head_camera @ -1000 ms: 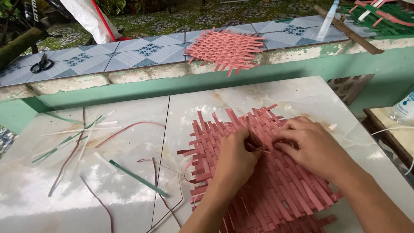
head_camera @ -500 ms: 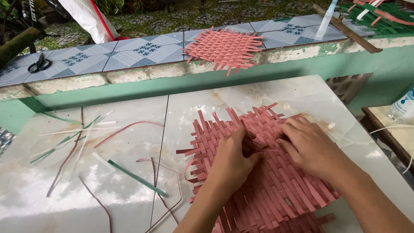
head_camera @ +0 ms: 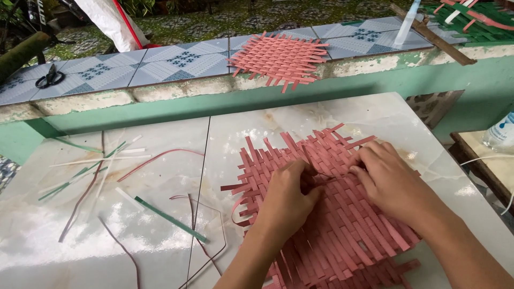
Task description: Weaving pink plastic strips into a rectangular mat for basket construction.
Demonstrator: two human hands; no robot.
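Scissors: black scissors [head_camera: 49, 79] lie on the tiled ledge [head_camera: 176, 61], far up and to the left of my hands.
Loose strips: thin strips [head_camera: 88, 171] in white, green and dark red lie scattered on the table [head_camera: 160, 251], well to the left of my left hand; one green strip [head_camera: 170, 219] lies slantwise, nearer to that hand.
Left hand: my left hand [head_camera: 289, 200] rests on the mat [head_camera: 332, 214], fingers curled down into the weave near its middle; they seem to pinch a strip, but I cannot tell whether they truly grip it.
Mat: the red woven mat lies flat on the table under both my hands, its loose strip ends sticking out all round, with one end curling off just to the left of my left wrist.
Second mat: a smaller red woven mat [head_camera: 281, 56] lies on the ledge, well above my hands, partly hanging over the ledge's front edge.
Right hand: my right hand [head_camera: 388, 179] lies on the mat just to the right of my left hand, fingertips bent onto the weave and close to the left fingers; whether it holds a strip or only presses down, I cannot tell.
Bottle: a clear bottle [head_camera: 499, 134] stands on a side table, to the right of my right hand and apart from it.
Green weave: green woven work [head_camera: 471, 24] with a few red strips lies on the ledge, far up and to the right.
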